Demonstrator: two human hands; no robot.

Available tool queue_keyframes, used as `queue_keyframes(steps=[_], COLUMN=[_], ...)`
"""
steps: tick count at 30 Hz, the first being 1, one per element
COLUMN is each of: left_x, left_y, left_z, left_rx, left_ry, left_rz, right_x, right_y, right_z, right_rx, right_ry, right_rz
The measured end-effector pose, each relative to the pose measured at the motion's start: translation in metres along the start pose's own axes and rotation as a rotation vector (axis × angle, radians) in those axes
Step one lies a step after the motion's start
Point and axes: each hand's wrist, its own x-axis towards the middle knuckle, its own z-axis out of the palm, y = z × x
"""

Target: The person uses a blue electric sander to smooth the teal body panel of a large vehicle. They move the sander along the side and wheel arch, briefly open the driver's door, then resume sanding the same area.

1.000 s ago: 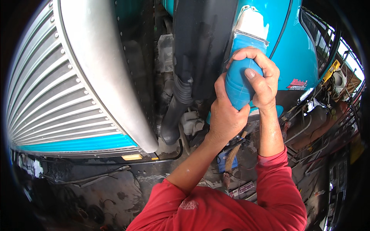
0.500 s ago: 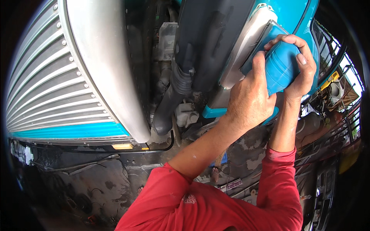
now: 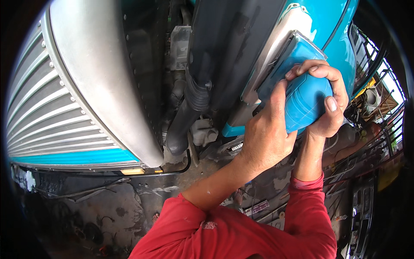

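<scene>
A blue sanding block (image 3: 307,103) with a big rounded grip and a flat rectangular base is pressed against a turquoise vehicle panel (image 3: 338,21). Its base lies on a pale, sanded-looking patch (image 3: 297,19) with ringed edges in the paint; part of the patch is hidden beneath it. My left hand (image 3: 269,134) wraps the grip's left side, fingers closed. From the right, my right hand (image 3: 334,101) clasps the same grip, its thumb on the near face and fingers over the top. Both hands hold the block together.
On the left stands a ribbed silver body (image 3: 56,112) with a turquoise stripe. A black ribbed hose (image 3: 196,99) and a whitish plastic tank (image 3: 202,131) sit in the gap between. A dark cable (image 3: 338,23) hangs by the panel. Metal racks (image 3: 384,116) and clutter fill the right.
Both hands have drawn the sanding block down the panel toward me and slightly left, uncovering more of its base and the upper paint. My grip stays closed. The view has shifted a little.
</scene>
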Motion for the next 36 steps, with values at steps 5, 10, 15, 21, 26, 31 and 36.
queue_keyframes(steps=[5, 10, 15, 21, 26, 31, 36], left_x=[-0.009, -0.024, -0.039, -0.038, -0.034, -0.023, -0.015], left_y=[-0.013, -0.017, -0.017, -0.022, -0.023, -0.022, -0.021], left_z=[-0.009, -0.004, 0.009, -0.005, -0.006, -0.007, -0.005], left_rx=[-0.06, -0.067, -0.1, -0.063, -0.047, -0.093, -0.098], left_ry=[0.021, -0.045, -0.004, -0.022, 0.033, 0.027, 0.032], left_rz=[-0.114, -0.167, -0.172, -0.313, -0.218, -0.218, -0.166], right_x=[-0.006, -0.022, -0.031, -0.028, -0.024, -0.012, -0.006], right_y=[0.011, 0.008, 0.006, 0.015, 0.014, 0.012, 0.011], right_z=[0.012, 0.013, 0.009, 0.019, 0.025, 0.021, 0.017], right_rx=[-0.086, -0.099, -0.132, -0.117, -0.107, -0.139, -0.122], right_ry=[0.049, 0.093, 0.038, 0.01, 0.024, 0.034, 0.056], right_rz=[0.172, 0.147, 0.126, 0.121, 0.123, 0.148, 0.168])
